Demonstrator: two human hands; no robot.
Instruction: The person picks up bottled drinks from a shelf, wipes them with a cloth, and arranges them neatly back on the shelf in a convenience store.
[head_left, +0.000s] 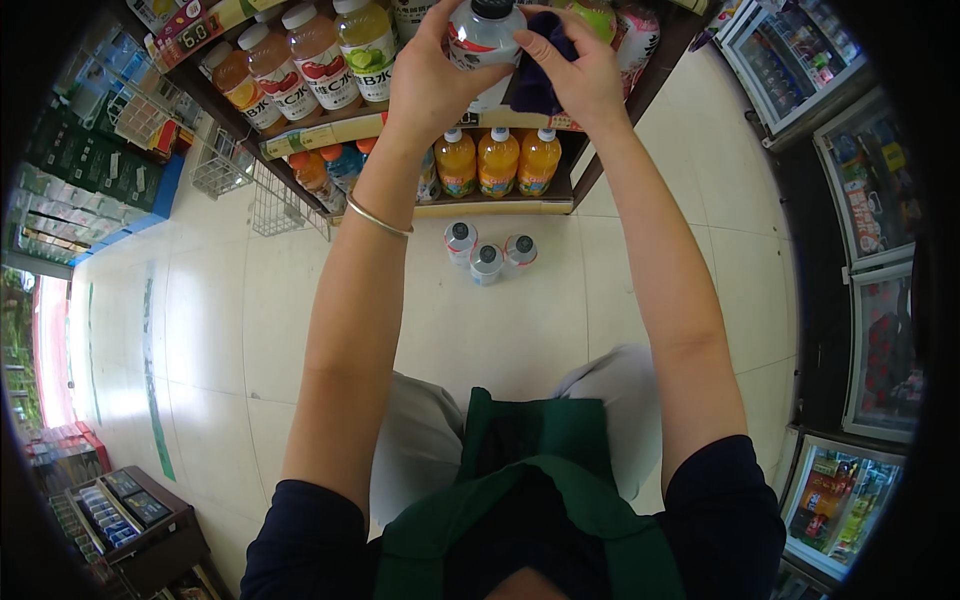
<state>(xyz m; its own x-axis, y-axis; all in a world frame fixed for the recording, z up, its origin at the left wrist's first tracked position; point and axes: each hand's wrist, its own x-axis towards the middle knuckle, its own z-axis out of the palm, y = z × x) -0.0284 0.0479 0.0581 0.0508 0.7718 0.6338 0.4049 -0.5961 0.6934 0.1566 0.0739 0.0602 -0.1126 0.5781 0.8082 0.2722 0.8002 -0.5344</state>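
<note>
My left hand (435, 82) is closed around a clear plastic bottle (486, 45) with a black cap, held upright at the upper shelf. My right hand (581, 71) grips a dark purple cloth (541, 71), with its thumb against the bottle's right side. Behind and beside the hands, bottles of pink and yellow-green drink (367, 49) line that shelf. On the shelf below stand orange drink bottles (498, 163). Several clear bottles (487, 262) with black caps stand close together on the tiled floor in front of the shelf unit.
Wire baskets (217, 161) hang at the shelf unit's left side. Glass-door drink coolers (870, 195) run along the right. Stacked cartons (112, 150) stand at the far left, and a dark display stand (142, 517) is at the lower left. A price rail (322, 139) edges the upper shelf.
</note>
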